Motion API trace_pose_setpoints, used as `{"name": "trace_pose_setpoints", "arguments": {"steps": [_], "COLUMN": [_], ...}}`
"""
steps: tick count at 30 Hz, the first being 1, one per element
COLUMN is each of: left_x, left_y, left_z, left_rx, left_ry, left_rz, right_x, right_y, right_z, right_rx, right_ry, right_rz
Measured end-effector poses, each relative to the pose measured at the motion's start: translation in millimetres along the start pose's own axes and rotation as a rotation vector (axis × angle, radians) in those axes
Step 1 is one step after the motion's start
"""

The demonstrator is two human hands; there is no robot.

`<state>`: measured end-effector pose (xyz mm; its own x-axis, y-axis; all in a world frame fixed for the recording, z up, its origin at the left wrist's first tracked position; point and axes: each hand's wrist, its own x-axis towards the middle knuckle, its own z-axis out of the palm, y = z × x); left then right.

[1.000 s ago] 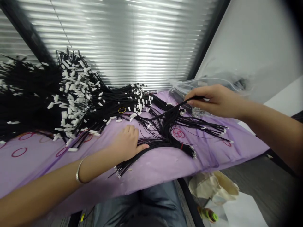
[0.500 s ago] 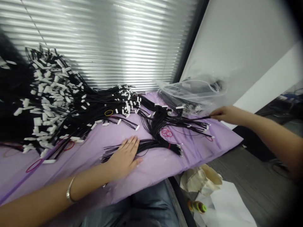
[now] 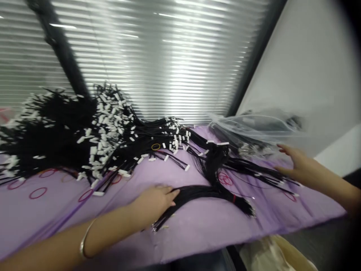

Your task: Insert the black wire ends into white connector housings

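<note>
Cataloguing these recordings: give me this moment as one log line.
left hand: resting on black cable bundle; right hand: open, near clear plastic bag; red band: around bundle

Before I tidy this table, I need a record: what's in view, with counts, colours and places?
White-tipped wires: too many to count, black, left to centre
Banded wire bundle: one, black, front centre
Loose wires: uncountable, black, right
Clear bag: one, transparent, back right
Red bands: several, red, scattered
Yellow band: one, yellow, centre
Cover: one, purple, beneath the wires
Blinds: count unclear, silvery, behind
Wall: one, white, right
Cloth-like item: one, beige, bottom right
Bracelet: one, silvery, lower left
Left hand: one, fingers on the bundle
Right hand: one, fingers apart, near the clear bag
</note>
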<state>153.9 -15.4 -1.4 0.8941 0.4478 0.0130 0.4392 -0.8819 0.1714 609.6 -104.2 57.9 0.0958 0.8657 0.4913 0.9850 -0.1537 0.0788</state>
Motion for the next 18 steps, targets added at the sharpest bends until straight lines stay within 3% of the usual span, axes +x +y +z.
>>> {"name": "trace_pose_setpoints", "arguments": {"steps": [2, 5, 11, 14, 18], "left_x": [-10.9, -25.7, -38.8, -40.8, -45.0], "left_y": [1.5, 4.6, -0.3, -1.5, 0.4], "left_z": [9.1, 18.5, 17.6, 15.6, 15.0], "left_rx": [0.013, -0.001, -0.049, -0.074, -0.227], "left_ry": [0.001, -0.008, -0.05, -0.043, 0.028], "left_rz": [0.0, 0.004, 0.067, 0.07, 0.043], "right_x": [9.6, 29.1, 127.9, 169.5, 177.4], "right_y": [-43.8, -104.6, -196.8, -278.6, -408.0], "right_z": [0.8, 15.9, 46.9, 49.3, 60.5], "right_rx": [0.062, 0.16, 0.304, 0.416, 0.537], "right_ry": [0.031, -0.04, -0.095, -0.174, -0.347], "right_rz": [-0.116, -0.334, -0.388, -0.443, -0.527]}}
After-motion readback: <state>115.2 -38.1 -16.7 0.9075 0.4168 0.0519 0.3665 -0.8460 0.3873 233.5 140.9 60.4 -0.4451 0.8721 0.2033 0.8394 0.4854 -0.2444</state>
